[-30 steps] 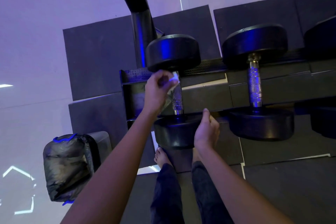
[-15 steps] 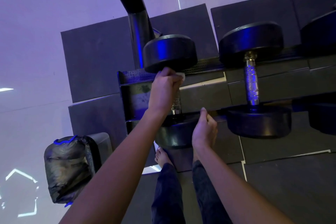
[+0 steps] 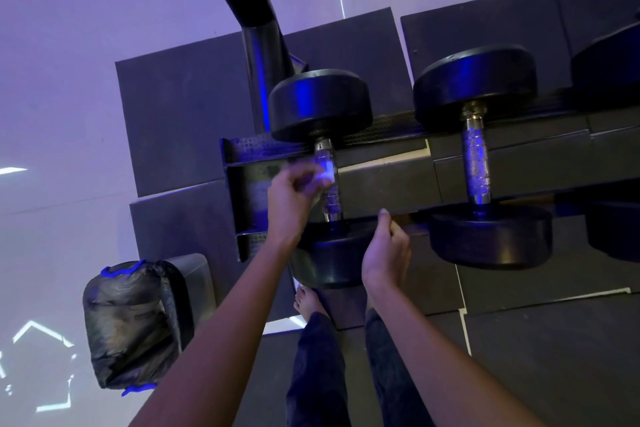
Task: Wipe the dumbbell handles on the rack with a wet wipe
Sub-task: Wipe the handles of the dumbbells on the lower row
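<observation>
Mid-wipe on the first handle [image 3: 330, 199], with left hand [image 3: 292, 198] fingers pinching what looks like the wet wipe [image 3: 325, 177], right hand [image 3: 384, 253] gripping its near weight [image 3: 330, 265]; neighbouring handle [image 3: 476, 163] left to do.

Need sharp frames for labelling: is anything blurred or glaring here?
Head view: the left hand pinching the white wet wipe is motion-blurred against the knurled chrome handle of the black rubber dumbbell; violet-blue light tints everything and glares blue on its far head; the right hand is sharp.
</observation>
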Action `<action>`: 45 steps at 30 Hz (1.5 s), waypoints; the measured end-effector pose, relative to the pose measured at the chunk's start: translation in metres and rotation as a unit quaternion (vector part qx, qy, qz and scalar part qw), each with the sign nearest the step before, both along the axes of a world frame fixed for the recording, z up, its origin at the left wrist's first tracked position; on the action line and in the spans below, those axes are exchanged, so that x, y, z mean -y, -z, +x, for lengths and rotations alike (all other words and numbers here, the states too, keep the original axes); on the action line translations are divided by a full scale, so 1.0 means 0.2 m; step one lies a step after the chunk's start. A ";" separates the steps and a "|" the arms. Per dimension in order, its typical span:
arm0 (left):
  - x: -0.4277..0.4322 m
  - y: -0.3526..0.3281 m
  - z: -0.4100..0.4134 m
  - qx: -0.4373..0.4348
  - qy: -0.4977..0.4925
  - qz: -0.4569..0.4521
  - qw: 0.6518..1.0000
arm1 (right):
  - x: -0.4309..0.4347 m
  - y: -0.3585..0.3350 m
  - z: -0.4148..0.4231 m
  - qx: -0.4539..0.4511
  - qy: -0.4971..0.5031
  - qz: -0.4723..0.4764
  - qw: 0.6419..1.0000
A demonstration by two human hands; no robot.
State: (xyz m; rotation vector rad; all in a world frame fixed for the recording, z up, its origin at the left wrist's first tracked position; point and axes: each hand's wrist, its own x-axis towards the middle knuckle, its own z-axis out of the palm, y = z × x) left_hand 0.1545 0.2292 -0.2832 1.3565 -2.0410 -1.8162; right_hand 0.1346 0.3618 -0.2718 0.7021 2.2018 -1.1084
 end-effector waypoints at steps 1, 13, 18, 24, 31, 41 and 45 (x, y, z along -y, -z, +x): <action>-0.02 -0.01 0.06 0.007 0.010 0.034 0.999 | 0.00 0.00 0.00 -0.001 -0.001 -0.001 1.000; 0.02 0.05 -0.02 -0.022 -0.102 0.262 0.959 | 0.00 0.01 0.00 -0.010 0.013 -0.009 1.000; 0.07 0.00 0.01 0.029 -0.050 0.280 0.958 | 0.00 -0.01 0.00 -0.012 0.008 -0.013 1.000; 0.07 -0.01 -0.13 -0.021 -0.141 0.182 0.973 | 0.00 -0.01 -0.01 -0.002 0.008 -0.014 1.000; -0.05 -0.05 0.05 0.032 0.192 -0.222 0.955 | 0.01 -0.04 -0.01 -0.006 0.013 -0.008 1.000; 0.12 0.00 -0.05 -0.095 0.620 -0.448 0.637 | 0.00 0.01 0.01 -0.003 0.002 0.006 1.000; 0.25 0.00 -0.21 -0.094 0.632 -0.463 0.614 | 0.00 0.00 0.01 -0.004 0.003 0.016 1.000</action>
